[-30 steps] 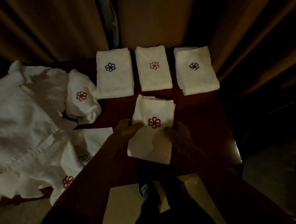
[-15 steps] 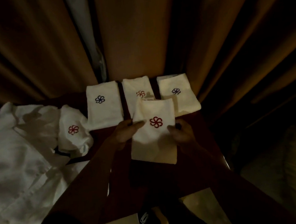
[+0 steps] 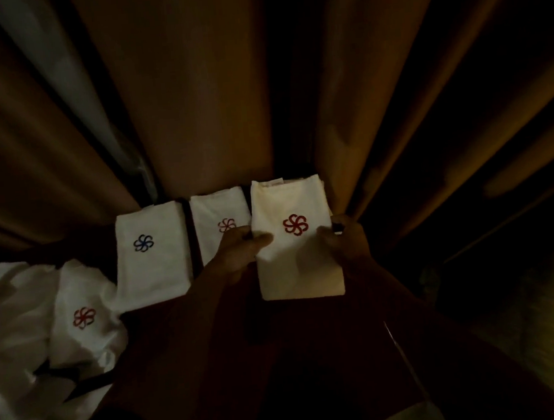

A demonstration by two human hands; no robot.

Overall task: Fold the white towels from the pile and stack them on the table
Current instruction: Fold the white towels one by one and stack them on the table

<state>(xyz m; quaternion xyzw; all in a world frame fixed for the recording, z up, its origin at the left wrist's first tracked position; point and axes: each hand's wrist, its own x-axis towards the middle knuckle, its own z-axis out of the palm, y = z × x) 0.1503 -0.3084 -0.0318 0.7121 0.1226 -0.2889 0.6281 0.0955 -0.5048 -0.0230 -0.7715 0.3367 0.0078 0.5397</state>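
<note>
- Towels in the loose pile (image 3: 13,336) lay crumpled and unfolded at the left of the table (image 3: 316,348). One red-flower towel (image 3: 84,316) was bunched at the pile's right edge, so by my reading several were left for you to fold.
- Just right of the pile, a folded towel with a blue flower (image 3: 151,255) lay flat towards the far side.
- Beside it, across a narrow gap, sat a second folded towel with a faint red flower (image 3: 216,212), its near part covered by your left hand.
- Your left hand (image 3: 239,252) gripped the left edge of the held towel (image 3: 296,252), thumb on top and fingers curled beneath.
- That held towel was folded into a tidy rectangle, bold red flower up, at the far right of the row and near the brown curtain (image 3: 207,98).
- Your right hand (image 3: 348,242) pinched its right edge, thumb on top, with the other fingers hidden under the cloth.
- I could not tell whether the towel rested on anything or hung just above, because it hid whatever lay beneath.
- This towel's folding looked finished. Setting it down seemed to be the step in hand.
</note>
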